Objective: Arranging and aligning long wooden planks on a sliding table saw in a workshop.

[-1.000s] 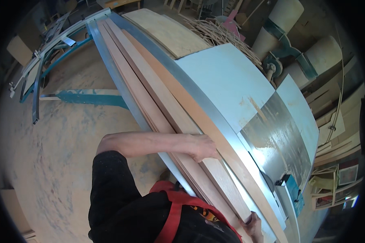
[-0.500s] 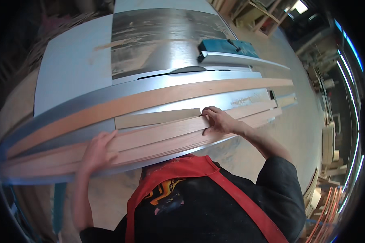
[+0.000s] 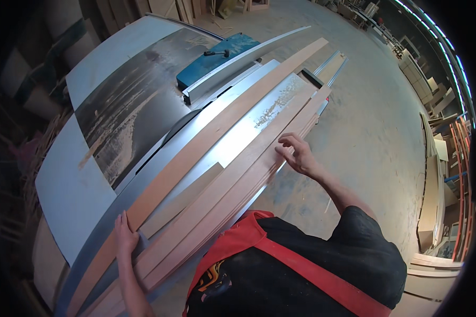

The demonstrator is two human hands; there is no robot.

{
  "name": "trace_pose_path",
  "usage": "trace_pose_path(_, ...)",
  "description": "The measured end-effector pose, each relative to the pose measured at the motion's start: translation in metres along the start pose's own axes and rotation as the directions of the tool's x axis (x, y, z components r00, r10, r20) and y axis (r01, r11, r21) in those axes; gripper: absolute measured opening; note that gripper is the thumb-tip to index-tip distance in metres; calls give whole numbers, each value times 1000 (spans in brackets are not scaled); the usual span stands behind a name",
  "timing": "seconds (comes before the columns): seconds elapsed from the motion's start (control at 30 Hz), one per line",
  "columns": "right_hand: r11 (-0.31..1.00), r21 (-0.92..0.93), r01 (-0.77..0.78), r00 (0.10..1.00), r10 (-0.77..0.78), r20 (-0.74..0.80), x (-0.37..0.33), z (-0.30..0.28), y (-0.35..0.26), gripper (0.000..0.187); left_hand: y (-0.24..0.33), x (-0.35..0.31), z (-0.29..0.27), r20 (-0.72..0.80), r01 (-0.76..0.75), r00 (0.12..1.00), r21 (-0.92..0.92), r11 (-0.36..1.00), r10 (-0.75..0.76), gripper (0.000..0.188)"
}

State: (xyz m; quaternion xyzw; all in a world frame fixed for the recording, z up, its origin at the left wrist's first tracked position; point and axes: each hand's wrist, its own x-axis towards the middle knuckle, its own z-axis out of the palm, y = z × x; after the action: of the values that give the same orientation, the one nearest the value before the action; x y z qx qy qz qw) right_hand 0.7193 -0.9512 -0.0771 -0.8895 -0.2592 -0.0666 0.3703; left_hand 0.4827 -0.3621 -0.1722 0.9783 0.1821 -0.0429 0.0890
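A long, single wooden board (image 3: 217, 129) lies slantwise along the silvery saw table (image 3: 237, 141). My left hand (image 3: 126, 235) grips this board toward its near end, fingers over the top and thumb by the near edge. Closer to me is a stack of long boards (image 3: 225, 187), with a short, pale wooden strip (image 3: 182, 201) lying between the stack and the single board. Over the stack's near edge, my right hand (image 3: 297, 153) is raised with bent, parted fingers and nothing in them. A dark saw blade (image 3: 180, 126) rises from the slot beyond the single board.
Beyond the blade, a metal rip fence (image 3: 243, 63) with a teal body (image 3: 217, 59) stands on the dusty table top. White panels (image 3: 74, 185) flank it at left. Lumber and orange racks (image 3: 460, 185) line the right side across the concrete floor (image 3: 365, 132).
My view has swung, so the table now slants up to the right. My left hand went from the stack to the single board; my right hand let go of the stack and lifted.
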Motion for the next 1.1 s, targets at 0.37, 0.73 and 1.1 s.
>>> trace_pose_path(0.37,509,313,-802,520,853,-54,-90,-22,143,57,51,17,-76,386,-82,917,-57,995,98,94)
trace_pose_path(0.73,238,636,-734,439,881,177,-56,6,150,62,47,36,-62,479,-134,871,16,991,110,104)
trace_pose_path(1.1,224,667,-710,369,926,82,-70,20,158,55,-17,10,-77,523,7,847,166,986,-94,109)
